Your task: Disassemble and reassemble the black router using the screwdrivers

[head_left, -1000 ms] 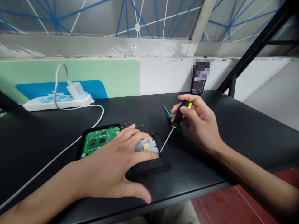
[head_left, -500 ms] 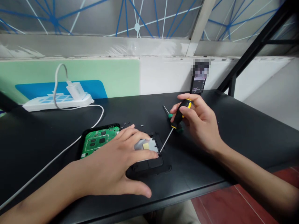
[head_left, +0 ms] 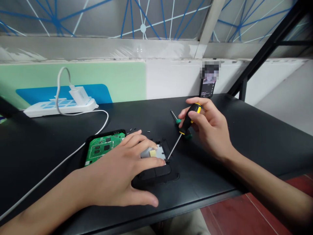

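My right hand is closed around the black and yellow handle of a screwdriver. The screwdriver slants down to the left, its tip at the right edge of a silver metal plate with a yellow pad. That plate lies on a black plastic cover. Spread over both is my left hand, fingers apart, its fingertips on the plate near the screwdriver tip. Left of them, partly hidden by my left hand, a green circuit board sits in a black housing.
Small screws lie behind my left hand. A green-handled screwdriver rests behind my right hand. A phone leans on the wall. At the back left is a white power strip with a charger; its white cable crosses the table.
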`<state>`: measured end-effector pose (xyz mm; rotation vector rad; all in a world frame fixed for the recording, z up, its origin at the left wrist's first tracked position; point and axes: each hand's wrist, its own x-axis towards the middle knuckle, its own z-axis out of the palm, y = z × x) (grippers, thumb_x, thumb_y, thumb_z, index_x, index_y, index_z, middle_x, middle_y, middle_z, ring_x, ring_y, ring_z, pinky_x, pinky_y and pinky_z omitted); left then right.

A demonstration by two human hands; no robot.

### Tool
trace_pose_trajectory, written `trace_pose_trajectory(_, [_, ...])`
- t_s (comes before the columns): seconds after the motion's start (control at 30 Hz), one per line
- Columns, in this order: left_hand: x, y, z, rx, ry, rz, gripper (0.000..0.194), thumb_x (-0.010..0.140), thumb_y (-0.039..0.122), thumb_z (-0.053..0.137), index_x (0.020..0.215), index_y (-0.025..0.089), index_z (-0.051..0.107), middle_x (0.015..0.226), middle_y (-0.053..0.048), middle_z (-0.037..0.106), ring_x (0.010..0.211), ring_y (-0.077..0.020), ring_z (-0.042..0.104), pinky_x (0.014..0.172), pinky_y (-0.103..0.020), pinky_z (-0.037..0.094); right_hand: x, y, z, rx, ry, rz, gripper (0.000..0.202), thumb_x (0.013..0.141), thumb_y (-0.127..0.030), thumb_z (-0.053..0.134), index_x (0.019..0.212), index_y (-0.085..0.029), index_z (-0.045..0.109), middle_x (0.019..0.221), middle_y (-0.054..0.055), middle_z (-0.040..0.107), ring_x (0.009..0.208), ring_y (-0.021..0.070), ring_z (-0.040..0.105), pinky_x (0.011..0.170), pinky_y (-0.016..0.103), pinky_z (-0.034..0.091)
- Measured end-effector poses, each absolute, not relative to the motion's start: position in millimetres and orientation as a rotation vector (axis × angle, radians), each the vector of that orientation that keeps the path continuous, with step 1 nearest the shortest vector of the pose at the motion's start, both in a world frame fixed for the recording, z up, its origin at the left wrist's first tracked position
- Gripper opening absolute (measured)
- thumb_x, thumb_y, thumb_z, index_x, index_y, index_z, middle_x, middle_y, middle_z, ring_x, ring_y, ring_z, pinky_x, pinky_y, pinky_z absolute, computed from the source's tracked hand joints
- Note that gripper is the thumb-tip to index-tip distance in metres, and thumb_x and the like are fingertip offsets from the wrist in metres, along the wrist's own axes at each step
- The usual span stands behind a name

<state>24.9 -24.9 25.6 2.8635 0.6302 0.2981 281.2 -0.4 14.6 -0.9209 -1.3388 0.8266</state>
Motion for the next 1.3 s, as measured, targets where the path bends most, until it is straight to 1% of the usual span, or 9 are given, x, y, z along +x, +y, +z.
trace_pose_trajectory(0.13, [24.8, -25.0, 23.7, 2.880, 0.617, 0.338, 0.058, 0.085, 0.065, 0.074, 0.128, 0.028, 0.066, 0.125, -0.011, 0.064, 0.126, -0.0350, 0.054, 0.120, -0.066, 0.025, 280.8, -0.3, 15.3, -0.930, -1.337, 0.821, 0.024, 0.087, -0.028, 0.068, 0.109, -0.025, 0.059, 0.081, -0.002, 0.070, 0.062, 0.0125, 0.067, 0.057, 0.026, 0.054])
trace_pose_trajectory(0.27, [24.4, -24.3, 21.2, 2.886, 0.594, 0.367, 0.059, 0.085, 0.066, 0.074, 0.130, 0.028, 0.067, 0.124, -0.012, 0.064, 0.124, -0.0362, 0.055, 0.119, -0.069, 0.024, 280.2, -0.1, 15.7, -0.929, -1.337, 0.828, 0.026, 0.087, -0.030, 0.068, 0.110, -0.024, 0.058, 0.082, -0.002, 0.070, 0.062, 0.0119, 0.067, 0.056, 0.025, 0.053])
trace_pose_trajectory(0.37, [24.4, -24.4, 21.2, 2.883, 0.603, 0.349, 0.060, 0.084, 0.065, 0.074, 0.130, 0.028, 0.067, 0.123, -0.012, 0.063, 0.123, -0.0363, 0.055, 0.119, -0.069, 0.024, 279.6, -0.4, 15.8, -0.945, -1.343, 0.814, 0.025, 0.088, -0.030, 0.067, 0.111, -0.024, 0.058, 0.081, -0.002, 0.070, 0.060, 0.0113, 0.066, 0.053, 0.024, 0.052])
trace_pose_trajectory(0.57, [25.6, -25.9, 22.4, 2.853, 0.641, 0.356, 0.057, 0.083, 0.062, 0.077, 0.128, 0.029, 0.069, 0.121, -0.010, 0.064, 0.123, -0.0357, 0.055, 0.121, -0.068, 0.023, 280.8, 0.2, 17.6, -0.937, -1.332, 0.802, 0.024, 0.087, -0.029, 0.068, 0.109, -0.026, 0.059, 0.081, -0.002, 0.070, 0.062, 0.0130, 0.066, 0.056, 0.027, 0.055])
trace_pose_trajectory(0.7, [27.0, -26.1, 21.8, 2.858, 0.631, 0.367, 0.058, 0.082, 0.060, 0.078, 0.128, 0.027, 0.070, 0.120, -0.011, 0.063, 0.123, -0.0370, 0.055, 0.121, -0.068, 0.023, 283.4, 2.2, 18.7, -0.941, -1.288, 0.754, 0.024, 0.089, -0.030, 0.069, 0.110, -0.029, 0.058, 0.083, -0.002, 0.071, 0.065, 0.0148, 0.066, 0.060, 0.030, 0.058])
trace_pose_trajectory(0.83, [27.1, -26.2, 21.5, 2.877, 0.618, 0.371, 0.057, 0.084, 0.060, 0.077, 0.129, 0.026, 0.069, 0.121, -0.012, 0.063, 0.123, -0.0373, 0.055, 0.120, -0.069, 0.023, 283.5, 2.1, 17.5, -0.962, -1.291, 0.704, 0.029, 0.090, -0.035, 0.071, 0.116, -0.031, 0.058, 0.087, 0.000, 0.071, 0.068, 0.0167, 0.067, 0.059, 0.032, 0.057])
trace_pose_trajectory(0.97, [26.2, -26.7, 22.0, 2.879, 0.622, 0.364, 0.056, 0.085, 0.061, 0.076, 0.129, 0.027, 0.069, 0.120, -0.012, 0.062, 0.122, -0.0372, 0.055, 0.119, -0.070, 0.024, 280.9, -0.3, 17.6, -0.981, -1.338, 0.680, 0.031, 0.090, -0.038, 0.072, 0.117, -0.031, 0.059, 0.086, 0.002, 0.071, 0.070, 0.0185, 0.068, 0.058, 0.035, 0.058])
trace_pose_trajectory(1.17, [25.6, -26.7, 22.3, 2.877, 0.632, 0.345, 0.057, 0.084, 0.061, 0.076, 0.130, 0.027, 0.068, 0.122, -0.013, 0.062, 0.124, -0.0370, 0.054, 0.119, -0.070, 0.024, 279.1, -1.7, 19.3, -0.996, -1.370, 0.663, 0.031, 0.090, -0.038, 0.073, 0.116, -0.030, 0.060, 0.084, 0.003, 0.071, 0.083, 0.0217, 0.073, 0.059, 0.035, 0.060])
trace_pose_trajectory(1.3, [26.2, -26.3, 22.2, 2.867, 0.630, 0.342, 0.057, 0.085, 0.061, 0.076, 0.130, 0.027, 0.068, 0.121, -0.012, 0.062, 0.124, -0.0371, 0.054, 0.118, -0.070, 0.025, 279.8, -1.3, 18.2, -0.991, -1.384, 0.682, 0.032, 0.090, -0.038, 0.073, 0.117, -0.029, 0.059, 0.085, 0.002, 0.072, 0.074, 0.0182, 0.070, 0.059, 0.032, 0.059])
